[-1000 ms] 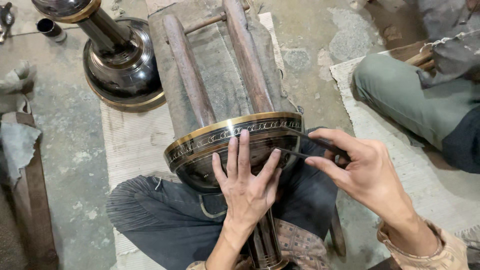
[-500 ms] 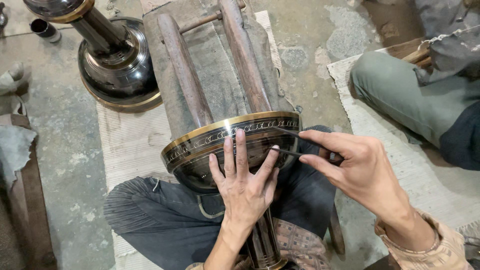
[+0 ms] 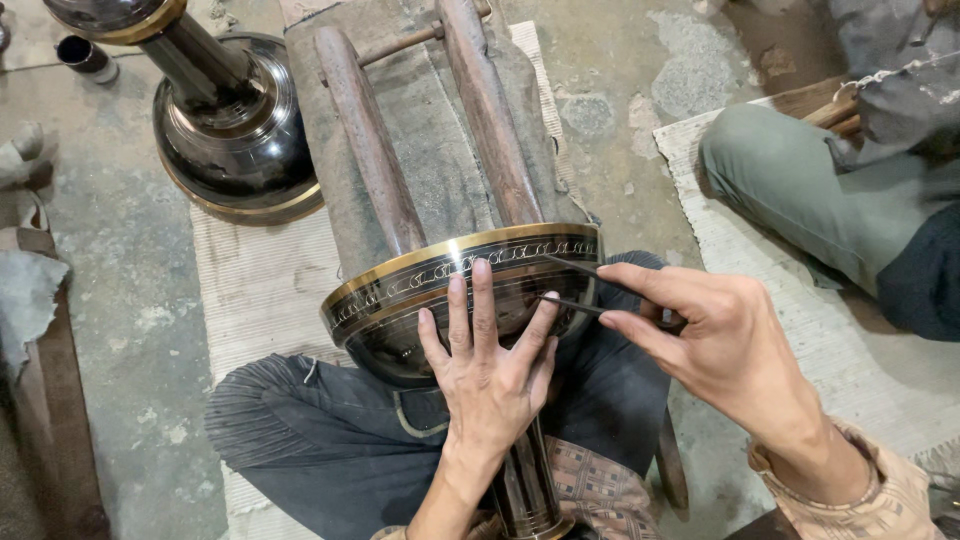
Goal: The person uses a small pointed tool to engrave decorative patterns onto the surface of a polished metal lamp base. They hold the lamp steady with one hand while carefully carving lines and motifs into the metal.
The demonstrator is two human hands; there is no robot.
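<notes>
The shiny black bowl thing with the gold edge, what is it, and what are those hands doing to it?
This picture comes from a camera on a person's head, looking down at their own lap. The dark, glossy metal vessel with a gold rim band leans on a cloth-covered rest with two wooden rails. The left hand lies flat on the vessel, fingers spread. The right hand pinches a thin dark metal tool whose tip meets the patterned band. A second dark metal vessel with a gold edge stands on the concrete floor. Another person's bent knee in green trousers is at the right.

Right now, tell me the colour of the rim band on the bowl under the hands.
Gold, edging the black bowl; head view.
</notes>
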